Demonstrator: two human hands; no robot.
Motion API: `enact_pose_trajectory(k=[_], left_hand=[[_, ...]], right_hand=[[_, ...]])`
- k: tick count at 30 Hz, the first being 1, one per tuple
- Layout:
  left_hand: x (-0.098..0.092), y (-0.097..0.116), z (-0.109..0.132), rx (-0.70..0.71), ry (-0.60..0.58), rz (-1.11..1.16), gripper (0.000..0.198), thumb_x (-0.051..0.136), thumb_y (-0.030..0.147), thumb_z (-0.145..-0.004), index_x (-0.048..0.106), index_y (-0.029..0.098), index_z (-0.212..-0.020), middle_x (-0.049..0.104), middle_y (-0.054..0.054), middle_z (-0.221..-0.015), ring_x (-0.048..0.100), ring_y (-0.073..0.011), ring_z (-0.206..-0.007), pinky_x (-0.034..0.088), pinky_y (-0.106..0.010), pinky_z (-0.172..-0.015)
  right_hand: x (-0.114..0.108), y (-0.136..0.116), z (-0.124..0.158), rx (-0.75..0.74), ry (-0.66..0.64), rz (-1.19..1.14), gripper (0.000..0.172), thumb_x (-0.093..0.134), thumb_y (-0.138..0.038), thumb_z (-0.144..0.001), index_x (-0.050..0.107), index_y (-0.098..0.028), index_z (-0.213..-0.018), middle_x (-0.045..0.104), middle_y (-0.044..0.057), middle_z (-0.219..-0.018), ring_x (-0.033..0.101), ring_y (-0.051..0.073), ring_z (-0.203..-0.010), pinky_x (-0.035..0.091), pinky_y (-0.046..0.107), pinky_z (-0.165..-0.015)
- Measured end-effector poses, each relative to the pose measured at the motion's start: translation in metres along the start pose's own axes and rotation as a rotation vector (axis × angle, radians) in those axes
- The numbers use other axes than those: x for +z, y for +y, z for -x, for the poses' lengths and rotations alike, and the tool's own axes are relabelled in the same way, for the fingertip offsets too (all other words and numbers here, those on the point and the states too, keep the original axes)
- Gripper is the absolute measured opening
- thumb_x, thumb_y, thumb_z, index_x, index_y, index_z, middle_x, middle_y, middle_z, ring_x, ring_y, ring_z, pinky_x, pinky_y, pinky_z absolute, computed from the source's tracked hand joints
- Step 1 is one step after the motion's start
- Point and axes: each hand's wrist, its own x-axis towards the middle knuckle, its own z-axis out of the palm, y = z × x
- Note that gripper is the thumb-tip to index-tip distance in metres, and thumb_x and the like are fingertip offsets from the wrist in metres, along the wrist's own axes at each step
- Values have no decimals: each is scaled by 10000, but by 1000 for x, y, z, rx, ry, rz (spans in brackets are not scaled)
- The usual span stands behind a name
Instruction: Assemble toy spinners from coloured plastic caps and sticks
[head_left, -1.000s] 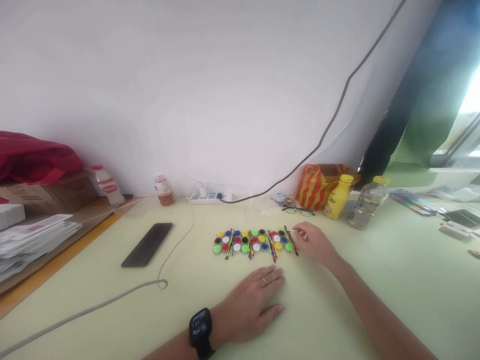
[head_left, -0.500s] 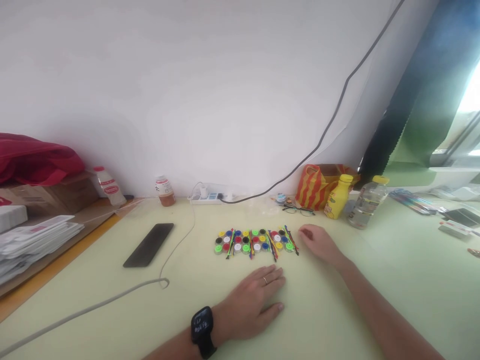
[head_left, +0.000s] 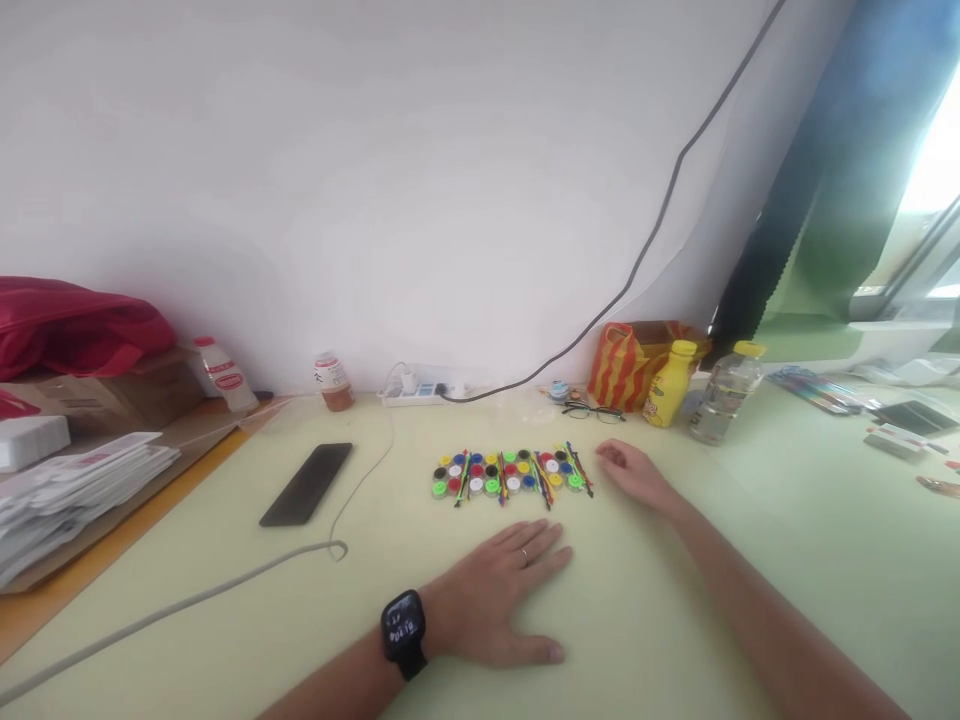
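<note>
Several small round caps in green, red, blue, yellow, white and black lie in rows (head_left: 510,474) on the pale table (head_left: 660,620), with thin coloured sticks laid across them. My left hand (head_left: 502,598), with a ring and a black watch on the wrist, lies flat on the table just in front of the rows, fingers stretched out. Just right of the rows rests my right hand (head_left: 634,474), fingers loosely curled, holding nothing I can see.
A black phone (head_left: 307,484) and a grey cable (head_left: 187,600) lie to the left. Along the wall stand small bottles (head_left: 331,381), a power strip (head_left: 420,396), glasses (head_left: 592,410), a striped bag (head_left: 619,362), a yellow bottle (head_left: 664,398) and a clear bottle (head_left: 720,405). Papers are stacked at far left (head_left: 67,490).
My right hand has drawn back a little from the right end of the rows. The left hand has spread flatter. The view has shifted slightly.
</note>
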Motion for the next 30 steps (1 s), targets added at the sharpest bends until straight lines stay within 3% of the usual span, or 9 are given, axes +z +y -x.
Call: enact_pose_trajectory(k=[4, 10, 15, 18, 22, 26, 30], left_hand=[[-1, 0, 3, -39, 10, -13, 842, 683, 654, -865, 407, 308, -1582, 300, -65, -1675, 319, -352, -1533, 240, -520, -1282], [0, -7, 9, -132, 181, 31, 418, 649, 395, -955, 655, 265, -1353, 585, -60, -1497, 545, -263, -1384, 433, -407, -1181], [-4, -16, 12, -156, 300, 32, 202, 568, 279, -988, 751, 233, -1061, 761, -62, -1111, 690, -216, -1054, 544, -327, -941], [-6, -20, 13, -255, 337, 2, 196, 551, 260, -980, 742, 218, -959, 739, -40, -885, 670, -183, -835, 526, -287, -768], [-5, -25, 13, -316, 313, 19, 172, 559, 232, -946, 718, 205, -886, 679, -10, -752, 592, -138, -663, 444, -247, -618], [-3, -27, 12, -329, 298, 28, 169, 563, 224, -933, 724, 209, -887, 652, 2, -717, 559, -128, -644, 410, -240, -605], [-3, -27, 11, -328, 303, 32, 170, 574, 241, -930, 736, 209, -889, 652, -1, -718, 554, -129, -642, 407, -242, -607]], right_hand=[[8, 1, 12, -52, 85, 55, 280, 539, -342, -869, 671, -214, -1081, 646, 73, -1010, 641, 225, -917, 517, 360, -837], [5, -16, 22, -157, 46, 74, 226, 473, -331, -950, 660, -218, -1007, 677, 91, -1039, 647, 243, -977, 513, 392, -893], [0, -47, 30, -224, 55, 115, 243, 461, -367, -990, 668, -241, -973, 692, 83, -1038, 620, 254, -998, 513, 377, -811], [4, -60, 37, -315, -23, 150, 200, 508, -337, -974, 687, -251, -955, 689, 75, -1021, 611, 257, -1026, 507, 386, -856], [13, -63, 42, -343, -75, 193, 179, 518, -278, -959, 692, -250, -985, 682, 70, -1003, 609, 258, -1016, 498, 405, -899], [18, -60, 42, -325, -49, 192, 173, 537, -277, -946, 679, -240, -1038, 685, 78, -1030, 612, 260, -1030, 500, 394, -893], [18, -60, 41, -301, -32, 198, 151, 523, -272, -946, 667, -233, -967, 687, 79, -1016, 611, 258, -1024, 499, 390, -883]])
